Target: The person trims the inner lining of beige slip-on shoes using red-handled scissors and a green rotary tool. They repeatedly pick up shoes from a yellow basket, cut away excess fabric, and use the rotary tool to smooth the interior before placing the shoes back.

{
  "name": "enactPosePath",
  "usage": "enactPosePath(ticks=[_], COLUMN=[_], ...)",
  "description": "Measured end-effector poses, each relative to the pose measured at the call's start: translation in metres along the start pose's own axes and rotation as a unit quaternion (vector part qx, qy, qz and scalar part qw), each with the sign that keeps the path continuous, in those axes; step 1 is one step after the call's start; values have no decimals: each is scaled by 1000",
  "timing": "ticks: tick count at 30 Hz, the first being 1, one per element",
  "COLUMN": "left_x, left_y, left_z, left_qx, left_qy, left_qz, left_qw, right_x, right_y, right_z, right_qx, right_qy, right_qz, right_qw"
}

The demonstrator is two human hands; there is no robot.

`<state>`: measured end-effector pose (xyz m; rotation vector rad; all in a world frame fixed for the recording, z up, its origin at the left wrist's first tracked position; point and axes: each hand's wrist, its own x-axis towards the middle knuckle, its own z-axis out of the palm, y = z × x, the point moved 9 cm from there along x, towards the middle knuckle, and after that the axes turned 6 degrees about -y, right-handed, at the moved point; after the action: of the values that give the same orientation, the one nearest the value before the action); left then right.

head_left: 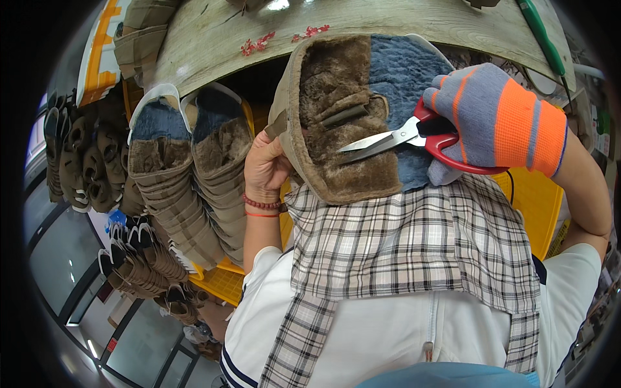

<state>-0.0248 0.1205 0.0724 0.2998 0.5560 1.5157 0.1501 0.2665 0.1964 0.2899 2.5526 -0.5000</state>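
Note:
My bare left hand (266,169) grips the left edge of a fleece-lined shoe upper (349,152), its fingers wrapped behind the tan outer fabric. The lining faces up, brown on the left and blue (404,74) on the right. In a grey and orange knitted glove, my right hand (479,110) holds scissors (446,143) by their red handles. The blades are slightly parted and point left over the brown pile; whether they touch it I cannot tell. Near their tips lies a dark flat strip (346,116) with a small tan loop beside it.
Two stacks of similar lined uppers (171,187) stand left in a yellow crate (217,288). More brown pieces hang at the far left (97,161). A wood-grain table (213,39) lies ahead, with a green-handled tool (542,35) at its right. A plaid apron (388,246) covers my lap.

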Motion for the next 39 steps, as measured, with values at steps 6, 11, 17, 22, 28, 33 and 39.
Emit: enactPosePath(ticks=[6,11,17,22,28,33,39], left_x=[-1,-2,-1,0,-2,4,4], left_y=[-2,-10,-22,-26,-23,-20,-19], left_z=[0,8,3,-9,-18,-1,5], left_qx=[-19,-84,-116,-86,-6,-59,-122], left_qy=[12,-37,-81,2,36,-6,-62], left_qz=[-14,-89,-50,-59,-44,-53,-64], left_qw=[1000,992,989,995,998,997,989], right_x=[3,1,10,6,-3,2,5], right_y=[2,16,16,17,2,-1,-7], right_z=[-2,2,9,7,-13,-10,-13], right_qx=[-13,-8,23,-7,-60,-112,-174], right_qy=[-17,82,36,78,136,141,124], right_qz=[26,33,64,70,35,41,59], right_qw=[999,996,997,994,988,983,975])
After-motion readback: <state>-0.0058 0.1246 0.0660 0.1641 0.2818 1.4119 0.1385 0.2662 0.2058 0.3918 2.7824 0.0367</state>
